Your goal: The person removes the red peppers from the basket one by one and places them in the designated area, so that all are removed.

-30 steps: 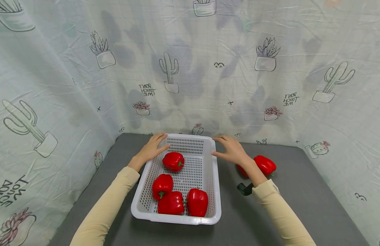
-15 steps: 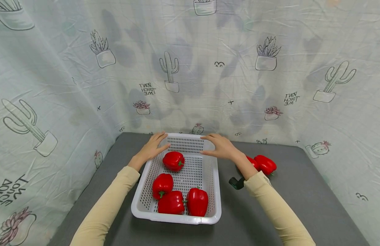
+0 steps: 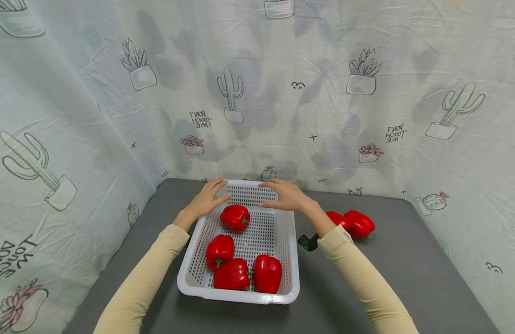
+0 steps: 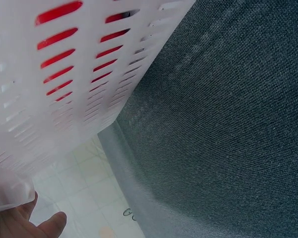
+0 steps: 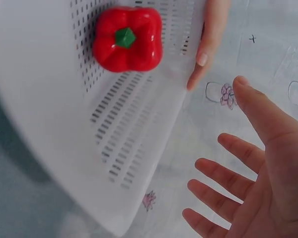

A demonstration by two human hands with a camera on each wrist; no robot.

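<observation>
A white perforated plastic basket (image 3: 295, 278) stands on the dark table. In it lie several red bell peppers: one near the far left (image 3: 235, 218), one at the left (image 3: 220, 252), two at the near end (image 3: 232, 274) (image 3: 267, 273). My left hand (image 3: 203, 200) holds the basket's rim at its far left corner; in the left wrist view its fingertips (image 4: 52, 224) show beyond the rim. Over the basket's far right part hovers my right hand (image 3: 284, 195), fingers spread and holding nothing, as the right wrist view (image 5: 258, 173) shows.
Two more red bell peppers (image 3: 359, 224) (image 3: 339, 220) lie on the grey table (image 3: 407, 278) right of the basket, partly behind my right forearm. A dark wrist-worn piece (image 3: 308, 242) sticks out at my right wrist. A cactus-print curtain (image 3: 299, 111) closes off the back and sides.
My right hand has moved left, from the basket's right rim to over its far right part, uncovering more of the peppers on the table. The left hand and basket stay put.
</observation>
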